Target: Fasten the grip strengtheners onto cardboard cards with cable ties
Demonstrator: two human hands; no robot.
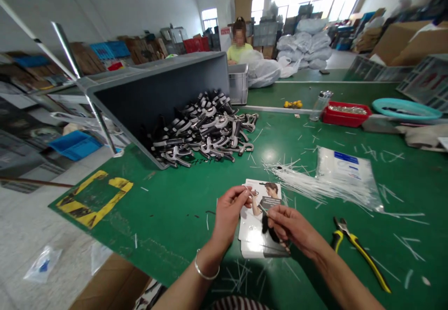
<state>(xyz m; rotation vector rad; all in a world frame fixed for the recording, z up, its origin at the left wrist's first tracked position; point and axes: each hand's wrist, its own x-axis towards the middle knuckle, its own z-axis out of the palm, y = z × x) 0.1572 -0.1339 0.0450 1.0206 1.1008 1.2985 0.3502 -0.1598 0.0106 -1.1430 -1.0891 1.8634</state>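
Observation:
My left hand (231,207), with a bangle on its wrist, is pinched closed above a stack of printed cards (250,237). Opposite it, my right hand (290,226) is closed too, thumb against fingers. A thin white cable tie (261,207) appears to run between the two sets of fingertips, though its ends are hidden. The top card shows a printed person and text. To the right of the cards lies a pile of white cable ties (297,179), partly beside a clear plastic bag (350,174). Yellow-and-black cutting pliers (360,249) rest open near my right forearm.
A grey crate (157,74) lies tipped on its side, spilling black-and-grey hand grips (213,128) onto the green table (168,235). Farther back are a red tray (345,114), a glass jar (320,104) and a turquoise basin (406,107). A person (240,46) is across the table.

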